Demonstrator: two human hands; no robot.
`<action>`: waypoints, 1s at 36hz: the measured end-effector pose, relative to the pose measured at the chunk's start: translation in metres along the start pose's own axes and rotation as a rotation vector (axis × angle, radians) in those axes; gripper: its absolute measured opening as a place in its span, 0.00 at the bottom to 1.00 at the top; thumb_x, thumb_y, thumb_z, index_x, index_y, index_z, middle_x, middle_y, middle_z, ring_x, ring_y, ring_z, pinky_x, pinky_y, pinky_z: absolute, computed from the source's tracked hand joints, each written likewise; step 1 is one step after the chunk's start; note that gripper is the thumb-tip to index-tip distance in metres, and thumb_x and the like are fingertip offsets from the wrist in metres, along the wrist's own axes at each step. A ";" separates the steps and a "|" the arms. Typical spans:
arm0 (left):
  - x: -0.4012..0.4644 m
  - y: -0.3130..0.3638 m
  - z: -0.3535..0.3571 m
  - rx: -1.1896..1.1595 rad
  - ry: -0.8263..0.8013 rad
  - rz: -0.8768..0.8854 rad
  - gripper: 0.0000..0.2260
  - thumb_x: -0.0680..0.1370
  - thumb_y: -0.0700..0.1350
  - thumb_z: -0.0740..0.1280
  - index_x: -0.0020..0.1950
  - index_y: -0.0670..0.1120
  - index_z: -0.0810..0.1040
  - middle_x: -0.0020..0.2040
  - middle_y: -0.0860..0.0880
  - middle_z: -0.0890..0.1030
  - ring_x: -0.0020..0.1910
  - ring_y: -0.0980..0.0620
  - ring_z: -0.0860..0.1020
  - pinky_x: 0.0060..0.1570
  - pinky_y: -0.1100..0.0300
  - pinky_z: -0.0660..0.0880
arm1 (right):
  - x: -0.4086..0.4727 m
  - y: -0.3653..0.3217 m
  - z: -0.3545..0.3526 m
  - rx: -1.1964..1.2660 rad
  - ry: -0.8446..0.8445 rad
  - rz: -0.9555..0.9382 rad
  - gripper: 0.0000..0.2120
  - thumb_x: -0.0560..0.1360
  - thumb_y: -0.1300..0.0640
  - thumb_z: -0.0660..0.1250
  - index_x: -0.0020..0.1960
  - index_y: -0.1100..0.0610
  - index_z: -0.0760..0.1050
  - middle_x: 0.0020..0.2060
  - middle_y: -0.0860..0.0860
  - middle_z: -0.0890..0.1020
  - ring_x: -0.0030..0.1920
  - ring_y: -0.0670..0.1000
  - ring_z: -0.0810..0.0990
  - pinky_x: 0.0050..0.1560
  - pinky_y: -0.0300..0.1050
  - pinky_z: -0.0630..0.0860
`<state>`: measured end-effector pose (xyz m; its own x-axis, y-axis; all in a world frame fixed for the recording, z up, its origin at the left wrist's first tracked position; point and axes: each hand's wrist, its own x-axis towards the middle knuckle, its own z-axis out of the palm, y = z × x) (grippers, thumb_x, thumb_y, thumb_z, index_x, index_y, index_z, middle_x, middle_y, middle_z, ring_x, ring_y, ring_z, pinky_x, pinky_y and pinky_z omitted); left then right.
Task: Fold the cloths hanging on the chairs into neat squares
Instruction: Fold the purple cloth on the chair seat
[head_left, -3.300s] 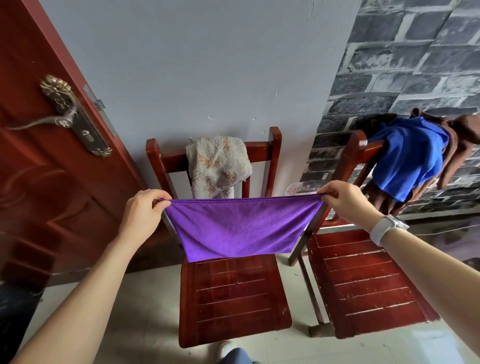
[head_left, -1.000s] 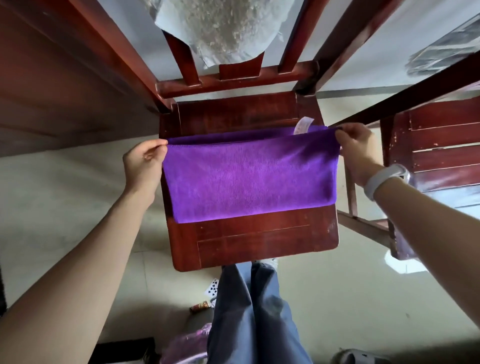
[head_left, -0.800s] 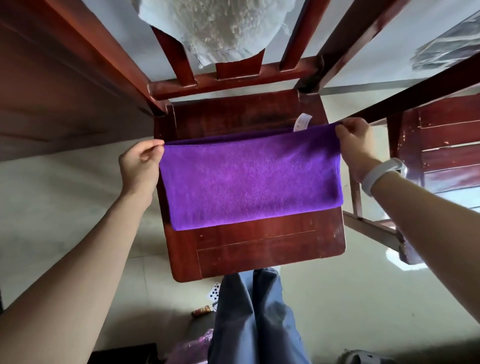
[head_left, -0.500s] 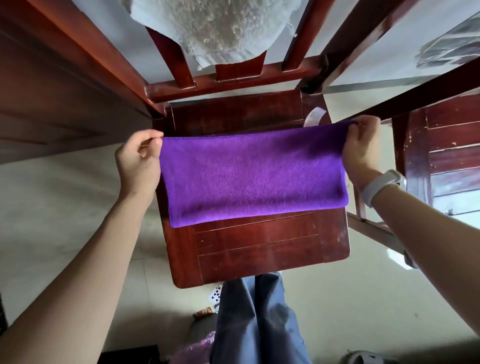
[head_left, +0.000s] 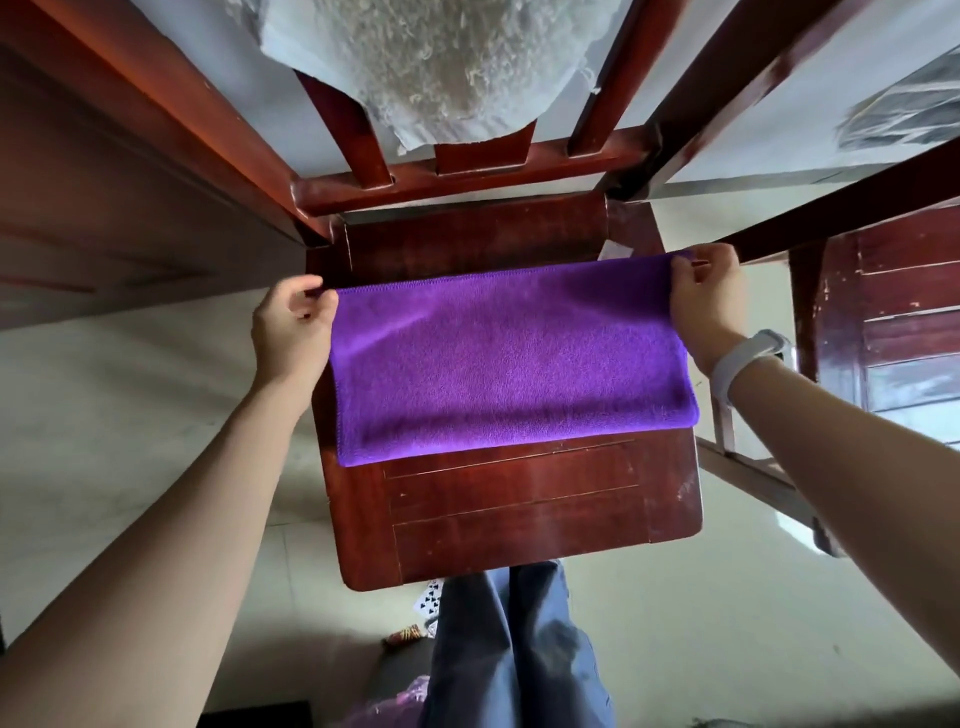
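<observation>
Cloth (head_left: 509, 358) lies on wooden chair seat (head_left: 519, 509).

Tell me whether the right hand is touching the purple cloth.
Touching. The head view shows the right hand pinching the far right corner of the purple cloth, with the fabric edge running in between thumb and fingers.

- Purple cloth (head_left: 498, 358): soft, matt fabric with a fine short nap and stitched edge.
- Chair seat (head_left: 519, 509): dark red varnished wood, glossy, scuffed at the corners.
- Pale towel (head_left: 441, 62): rough, looped pile.
- Floor (head_left: 104, 415): smooth, dull tile.
</observation>
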<state>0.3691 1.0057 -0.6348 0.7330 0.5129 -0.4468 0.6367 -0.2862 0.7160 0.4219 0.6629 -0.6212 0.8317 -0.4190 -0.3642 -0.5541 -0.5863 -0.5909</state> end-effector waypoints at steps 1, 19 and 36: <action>-0.001 0.001 0.000 -0.024 -0.008 -0.046 0.13 0.75 0.45 0.67 0.59 0.44 0.75 0.54 0.41 0.79 0.52 0.46 0.78 0.52 0.53 0.74 | -0.002 0.000 0.000 0.009 0.000 0.004 0.14 0.77 0.54 0.60 0.58 0.62 0.70 0.48 0.58 0.79 0.53 0.58 0.77 0.57 0.54 0.72; -0.074 -0.037 -0.017 0.249 -0.121 -0.006 0.10 0.79 0.42 0.60 0.44 0.36 0.74 0.33 0.46 0.71 0.36 0.47 0.68 0.38 0.56 0.64 | -0.065 0.061 -0.031 -0.123 -0.178 0.098 0.11 0.77 0.61 0.59 0.58 0.61 0.71 0.41 0.56 0.77 0.44 0.56 0.75 0.50 0.54 0.72; -0.055 -0.025 -0.003 0.048 0.076 -0.093 0.13 0.77 0.46 0.63 0.59 0.41 0.74 0.54 0.40 0.79 0.51 0.48 0.77 0.52 0.61 0.69 | -0.058 0.044 -0.019 -0.042 -0.125 0.129 0.26 0.66 0.46 0.59 0.61 0.56 0.68 0.40 0.47 0.75 0.43 0.53 0.75 0.49 0.50 0.72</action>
<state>0.3122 0.9874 -0.6268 0.6510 0.5985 -0.4669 0.7134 -0.2723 0.6457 0.3489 0.6477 -0.6125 0.7502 -0.4041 -0.5233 -0.6549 -0.5632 -0.5039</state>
